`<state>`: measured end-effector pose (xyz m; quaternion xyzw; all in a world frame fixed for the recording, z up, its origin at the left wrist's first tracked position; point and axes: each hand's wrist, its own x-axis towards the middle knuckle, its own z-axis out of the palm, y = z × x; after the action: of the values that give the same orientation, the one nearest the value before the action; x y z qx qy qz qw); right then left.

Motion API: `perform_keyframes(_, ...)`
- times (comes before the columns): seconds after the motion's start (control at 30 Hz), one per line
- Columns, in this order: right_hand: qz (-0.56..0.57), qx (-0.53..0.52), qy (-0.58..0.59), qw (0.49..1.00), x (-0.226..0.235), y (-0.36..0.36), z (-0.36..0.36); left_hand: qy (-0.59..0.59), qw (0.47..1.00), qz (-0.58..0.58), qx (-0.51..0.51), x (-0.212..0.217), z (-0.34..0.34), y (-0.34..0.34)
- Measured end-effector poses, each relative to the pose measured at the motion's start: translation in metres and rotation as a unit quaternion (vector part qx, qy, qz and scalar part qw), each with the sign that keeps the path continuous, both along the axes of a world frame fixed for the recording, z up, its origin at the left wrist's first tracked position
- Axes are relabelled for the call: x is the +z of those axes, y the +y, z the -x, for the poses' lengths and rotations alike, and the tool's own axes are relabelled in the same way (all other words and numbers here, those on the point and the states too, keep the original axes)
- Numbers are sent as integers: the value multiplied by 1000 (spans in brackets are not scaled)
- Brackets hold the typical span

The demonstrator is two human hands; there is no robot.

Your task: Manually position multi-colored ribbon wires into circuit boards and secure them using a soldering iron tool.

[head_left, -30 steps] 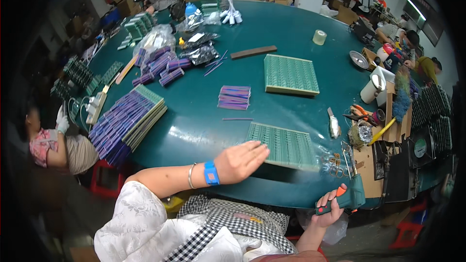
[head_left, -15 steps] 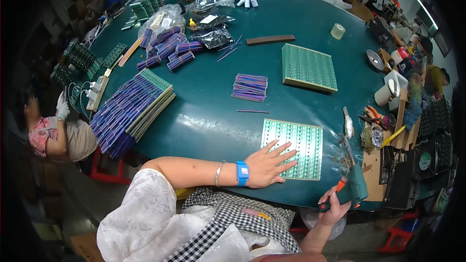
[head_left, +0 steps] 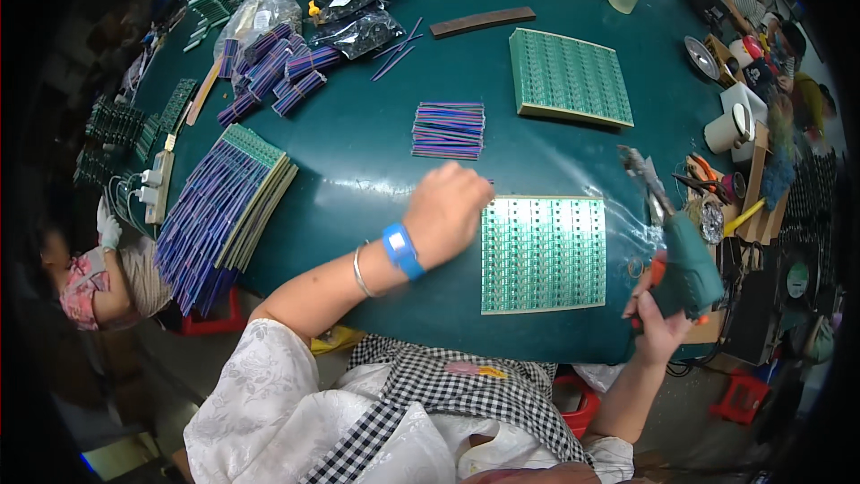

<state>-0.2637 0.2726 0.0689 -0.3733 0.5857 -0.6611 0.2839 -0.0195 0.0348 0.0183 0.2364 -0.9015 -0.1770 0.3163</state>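
Observation:
My left hand (head_left: 448,211), with a blue wristband and a bangle at its wrist, is closed over a single thin purple wire (head_left: 490,182); only the wire's right tip shows past the knuckles. Just right of it lies a green circuit board panel (head_left: 543,255) with rows of small boards, flat at the table's near edge. My right hand (head_left: 661,327) grips the handle of a green pistol-shaped soldering gun (head_left: 692,269), its metal tip raised up and leftward beyond the panel's right side. Beyond my left hand sits a flat pile of red, blue and purple wires (head_left: 448,131).
A stack of panels (head_left: 573,78) stands far right of the wire pile, near a brown bar (head_left: 482,22). At left are wired panels (head_left: 224,215) and bundled wires (head_left: 278,72). Tools and a white mug (head_left: 724,130) crowd the right edge. Another person's gloved hand (head_left: 107,224) is far left.
My left hand has left the panel, moved up and left, and closed over the single wire. My right hand has shifted right and slightly up with the soldering gun. The view has shifted too.

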Motion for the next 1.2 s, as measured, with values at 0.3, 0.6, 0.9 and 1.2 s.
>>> perform_keyframes(0.3,14,46,-222,974,-54,-34,-25,-95,992,-65,47,-28,12,-40)
perform_keyframes(0.6,-10,34,-233,972,-50,-20,-27,-100,993,-52,25,-15,8,-39)
perform_keyframes(0.9,-120,103,-182,970,-47,7,-41,-54,995,15,-79,-21,-21,-24)
perform_keyframes(1.2,-151,134,-199,959,-57,3,-56,-9,995,-63,-82,-35,-25,-27)
